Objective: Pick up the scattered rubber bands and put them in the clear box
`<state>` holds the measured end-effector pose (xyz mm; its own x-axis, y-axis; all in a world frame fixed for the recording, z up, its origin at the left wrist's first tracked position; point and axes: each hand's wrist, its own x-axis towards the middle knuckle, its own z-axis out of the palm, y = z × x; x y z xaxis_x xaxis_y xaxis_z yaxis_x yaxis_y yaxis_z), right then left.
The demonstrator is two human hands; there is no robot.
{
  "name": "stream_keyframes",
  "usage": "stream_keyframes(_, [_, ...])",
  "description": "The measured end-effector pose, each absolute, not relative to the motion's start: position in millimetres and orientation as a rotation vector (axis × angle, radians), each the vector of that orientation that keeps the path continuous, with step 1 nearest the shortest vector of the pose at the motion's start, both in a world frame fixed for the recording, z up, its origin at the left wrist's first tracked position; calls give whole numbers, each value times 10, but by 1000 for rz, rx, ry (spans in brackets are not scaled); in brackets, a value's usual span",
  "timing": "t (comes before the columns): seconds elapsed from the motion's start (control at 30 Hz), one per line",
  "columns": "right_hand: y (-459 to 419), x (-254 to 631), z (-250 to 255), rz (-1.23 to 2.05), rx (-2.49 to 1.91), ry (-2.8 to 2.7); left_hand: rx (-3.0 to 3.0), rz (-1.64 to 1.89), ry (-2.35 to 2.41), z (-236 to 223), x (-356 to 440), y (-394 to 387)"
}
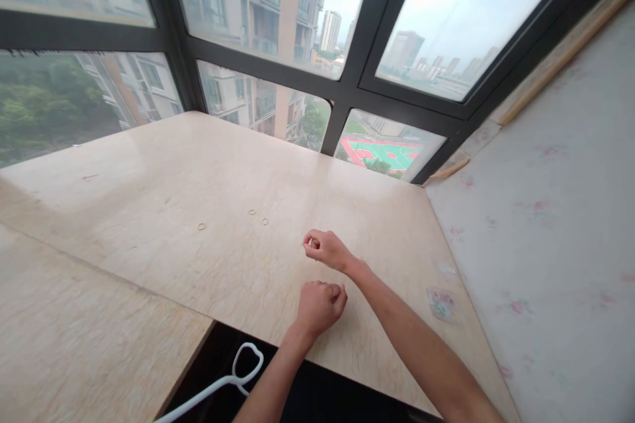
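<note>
My right hand (325, 249) is held over the tabletop, thumb and fingertips pinched together. A tiny thin tip shows at the fingertips, too small to name. Nearer to me, my left hand (321, 306) is curled closed at the front part of the tabletop (238, 264), its back turned up; anything inside it is hidden. Left of the right hand lie three small thin yellowish loops: one loop (264, 221) is nearest, a second loop (251, 212) is beside it, and a third loop (202, 227) sits farther left, all apart from the hands.
A clear plastic bag (441, 304) with small coloured items lies at right, near the flowered wall (540, 258). Dark-framed windows (347, 53) border the far edge. Below the front edge is a dark gap with a white looped tube (243, 370).
</note>
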<state>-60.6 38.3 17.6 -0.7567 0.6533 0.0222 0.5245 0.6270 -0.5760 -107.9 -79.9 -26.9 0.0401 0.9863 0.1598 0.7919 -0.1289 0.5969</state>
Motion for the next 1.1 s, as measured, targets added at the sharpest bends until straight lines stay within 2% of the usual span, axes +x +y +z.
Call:
stream_keyframes(0.23, [31, 869, 140, 907, -1329, -2115, 1995, 839, 1846, -253, -1073, -792])
stream_keyframes(0.5, [-349, 2396, 270, 607, -1827, -1819, 2061, 903, 1898, -279, -1070, -759])
stream_keyframes(0.7, [-326, 2613, 343, 258, -2240, -2097, 2066, 903, 1939, -300, -1069, -749])
stream_keyframes(1.1, [-246, 2568, 386, 204, -2261, -2201, 2001, 934, 1955, -297, -1067, -731])
